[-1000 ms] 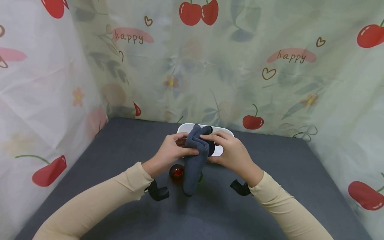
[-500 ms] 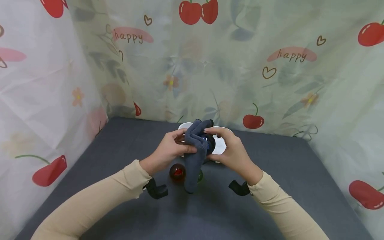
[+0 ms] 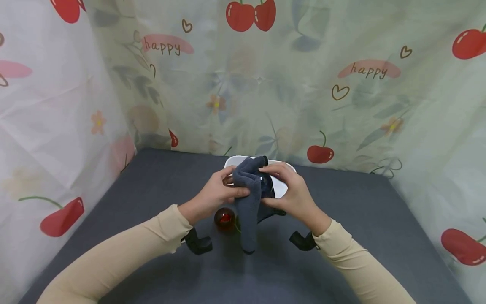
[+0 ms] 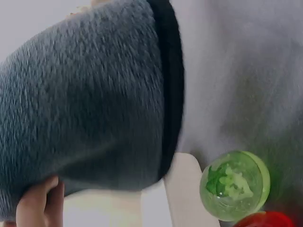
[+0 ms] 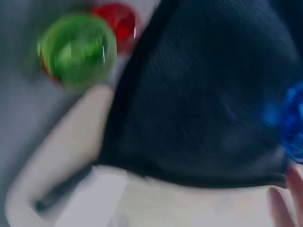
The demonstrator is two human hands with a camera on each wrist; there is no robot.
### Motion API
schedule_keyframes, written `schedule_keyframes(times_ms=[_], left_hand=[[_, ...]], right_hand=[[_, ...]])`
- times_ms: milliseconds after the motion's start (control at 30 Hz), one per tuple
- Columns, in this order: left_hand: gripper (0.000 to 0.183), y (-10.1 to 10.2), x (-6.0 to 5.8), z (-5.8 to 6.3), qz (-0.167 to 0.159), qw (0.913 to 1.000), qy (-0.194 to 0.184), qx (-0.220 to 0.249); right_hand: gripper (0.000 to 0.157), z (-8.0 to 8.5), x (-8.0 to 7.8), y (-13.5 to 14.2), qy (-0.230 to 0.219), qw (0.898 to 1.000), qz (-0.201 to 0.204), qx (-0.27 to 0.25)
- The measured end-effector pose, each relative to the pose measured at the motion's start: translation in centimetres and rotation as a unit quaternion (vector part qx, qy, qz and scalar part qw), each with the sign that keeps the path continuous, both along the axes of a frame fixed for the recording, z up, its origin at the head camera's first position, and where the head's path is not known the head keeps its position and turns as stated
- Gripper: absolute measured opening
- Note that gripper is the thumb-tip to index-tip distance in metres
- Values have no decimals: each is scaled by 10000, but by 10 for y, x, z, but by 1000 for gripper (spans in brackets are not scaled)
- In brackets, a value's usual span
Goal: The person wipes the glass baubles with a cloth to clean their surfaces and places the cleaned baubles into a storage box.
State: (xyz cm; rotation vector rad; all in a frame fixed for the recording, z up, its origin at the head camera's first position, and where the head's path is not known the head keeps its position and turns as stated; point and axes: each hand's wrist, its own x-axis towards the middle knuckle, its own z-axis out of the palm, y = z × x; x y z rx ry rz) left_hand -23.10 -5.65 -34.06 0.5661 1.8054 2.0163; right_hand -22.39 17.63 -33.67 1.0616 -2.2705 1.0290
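Observation:
My left hand (image 3: 214, 192) grips a folded grey-blue towel (image 3: 248, 219) with dark edging, thumb in front, its long end hanging down. Against the towel sits a dark blue glass ball (image 3: 267, 186), pinched between the thumb and fingers of my right hand (image 3: 294, 192). In the right wrist view the blue ball (image 5: 294, 125) shows at the right edge, with the towel (image 5: 199, 94) spread beside it. The towel (image 4: 85, 104) fills much of the left wrist view. Part of the ball is hidden behind the cloth.
A white tray (image 3: 231, 160) stands behind the hands on the dark grey table (image 3: 171, 177). A red glass ball (image 3: 225, 219) and a green glass ball (image 4: 235, 186) lie in front of it. A printed curtain (image 3: 262, 114) encloses the table at the back and sides.
The towel has shifted over the blue ball, and one corner now hangs out below my right hand. More of the ball shows than a second ago. Both arms stay nearly in place.

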Motion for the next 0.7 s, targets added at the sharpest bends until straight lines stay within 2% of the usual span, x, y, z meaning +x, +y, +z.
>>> schedule_keyframes(times_ms=[100,167,300,400,467,533,633,700], left_hand=[[56,1,0,-2,253,9997,75,10],[50,1,1,-3,394,9992,107,17],[48,2,1,-3,449,9988,204,18],[54,2,0,-2,272,9994,194,-43],[59,3,0,-2,202,9996,178,-50],[58,3,0,-3,206,9995,234,-42],[52,3,0,-5,406,9983,412,-5],[47,3,-1,-6,551,9971,517,-29]], right_hand=[[73,6,0,1,587,9956,-317,665],[71,9,0,3,709,9936,-321,816],[65,5,1,7,21,9998,64,182],[65,-1,2,7,-666,9964,382,-361],[65,-4,2,5,-726,9962,337,-331],[64,-4,1,3,-449,9989,135,-52],[65,0,1,2,227,9985,-229,442],[68,3,1,2,447,9970,-240,585]])
